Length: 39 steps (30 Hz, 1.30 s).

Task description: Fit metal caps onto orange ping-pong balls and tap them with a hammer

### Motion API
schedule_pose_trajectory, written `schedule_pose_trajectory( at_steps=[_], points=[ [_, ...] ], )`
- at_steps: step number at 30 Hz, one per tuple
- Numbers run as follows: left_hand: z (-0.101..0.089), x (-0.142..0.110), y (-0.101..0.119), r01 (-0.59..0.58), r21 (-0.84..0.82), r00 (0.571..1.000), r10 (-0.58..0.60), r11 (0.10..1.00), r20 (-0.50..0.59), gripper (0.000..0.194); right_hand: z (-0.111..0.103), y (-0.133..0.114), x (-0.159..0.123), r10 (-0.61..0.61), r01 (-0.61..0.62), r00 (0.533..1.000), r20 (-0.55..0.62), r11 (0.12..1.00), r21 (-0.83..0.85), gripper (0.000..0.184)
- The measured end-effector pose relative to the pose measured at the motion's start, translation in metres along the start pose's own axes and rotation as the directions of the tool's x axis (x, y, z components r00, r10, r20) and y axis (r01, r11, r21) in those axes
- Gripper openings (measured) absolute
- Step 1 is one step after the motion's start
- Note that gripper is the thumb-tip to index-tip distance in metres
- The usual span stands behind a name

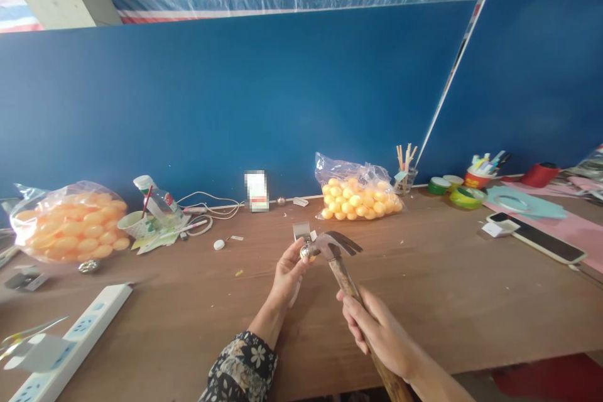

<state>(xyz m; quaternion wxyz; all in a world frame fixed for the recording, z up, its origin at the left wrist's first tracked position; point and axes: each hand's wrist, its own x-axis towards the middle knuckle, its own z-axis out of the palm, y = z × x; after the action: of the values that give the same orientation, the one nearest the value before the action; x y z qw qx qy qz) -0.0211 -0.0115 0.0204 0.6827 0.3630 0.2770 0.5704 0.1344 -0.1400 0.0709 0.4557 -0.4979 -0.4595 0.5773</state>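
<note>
My right hand (377,330) is wrapped round the wooden handle of a claw hammer (342,276). The hammer's striking face is beside my left fingertips, its claw pointing right. Between the thumb and fingers of my left hand (286,273) is a small shiny silver round piece (305,252), with a bit of yellow-orange showing at its edge. Whether the hammer touches that piece I cannot tell. Just behind it stands a small grey metallic block (301,232), partly hidden by my fingers.
Clear bags of orange balls lie at left (70,226) and behind the hammer (358,198). A white power strip (78,333) runs along the left. A tilted bottle (157,201), stick holder (405,177), tape rolls (466,196) and a phone (537,237) line the brown table (447,301) before a blue partition.
</note>
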Motion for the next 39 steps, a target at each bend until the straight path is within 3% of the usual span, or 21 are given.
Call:
schedule_pose_trajectory(
  at_steps=[7, 19, 24, 30, 39],
  points=[
    [0.0, 0.0, 0.002, -0.007, 0.01, 0.999, 0.007, 1.0, 0.037, 0.032, -0.004, -0.008, -0.001, -0.01, 0.01, 1.0, -0.007, 1.0, 0.012, 0.043],
    [-0.003, 0.001, -0.003, -0.071, 0.129, 0.994, 0.06, 0.989, 0.088, 0.038, -0.008, -0.017, -0.006, 0.044, -0.043, 0.999, 0.028, 0.998, -0.042, 0.047],
    [-0.004, 0.003, -0.005, -0.084, 0.145, 0.996, 0.08, 0.986, 0.038, 0.038, -0.011, -0.021, -0.006, 0.01, -0.01, 1.0, 0.012, 1.0, -0.021, 0.046],
    [-0.004, 0.001, -0.004, -0.05, 0.127, 0.997, 0.041, 0.991, 0.071, 0.041, -0.01, -0.019, -0.004, 0.05, -0.049, 0.999, 0.019, 0.998, -0.051, 0.046],
    [0.001, 0.0, -0.002, -0.004, 0.047, 1.0, 0.003, 0.999, 0.026, 0.039, -0.011, -0.018, 0.001, 0.063, -0.063, 0.998, 0.012, 0.998, 0.01, 0.053]
  ],
)
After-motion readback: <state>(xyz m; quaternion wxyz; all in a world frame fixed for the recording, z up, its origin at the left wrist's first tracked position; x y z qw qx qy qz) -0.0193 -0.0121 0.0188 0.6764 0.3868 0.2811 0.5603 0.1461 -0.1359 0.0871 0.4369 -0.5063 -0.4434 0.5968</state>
